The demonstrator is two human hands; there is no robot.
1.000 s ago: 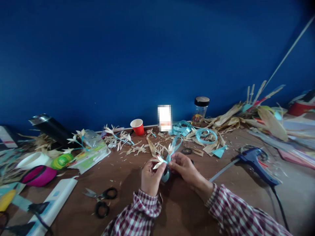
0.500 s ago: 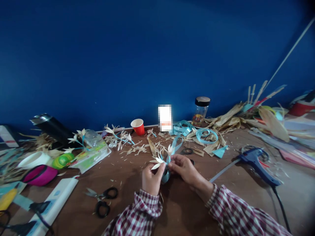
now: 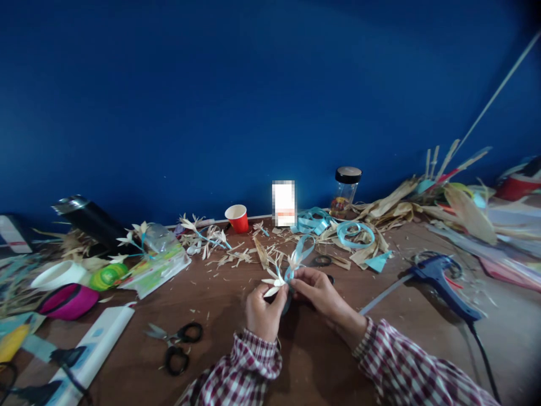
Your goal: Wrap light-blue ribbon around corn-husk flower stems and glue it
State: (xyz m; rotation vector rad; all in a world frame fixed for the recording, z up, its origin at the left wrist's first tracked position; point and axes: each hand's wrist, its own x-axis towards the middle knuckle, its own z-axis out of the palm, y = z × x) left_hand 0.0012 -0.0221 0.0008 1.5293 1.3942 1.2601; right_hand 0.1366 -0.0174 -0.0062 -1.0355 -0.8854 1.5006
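Over the middle of the table, my left hand is closed on a cream husk flower, its thin petals spreading up past the thumb. My right hand pinches a light blue ribbon against the flower's stem. The ribbon loops upward above the fingers, and another part hangs below between the hands. A second pale bloom rises close to the right fingertips. Just where the ribbon meets the stem is partly hidden by the fingers.
Scissors and a white power strip lie to the left. A blue glue gun rests at right, its cord running forward. Behind are a red paper cup, ribbon coils, a jar and husk scraps.
My left hand has shifted slightly right and toward me, turning the flower a little. The ribbon below the hands shows less now. My right hand stays nearly in place.
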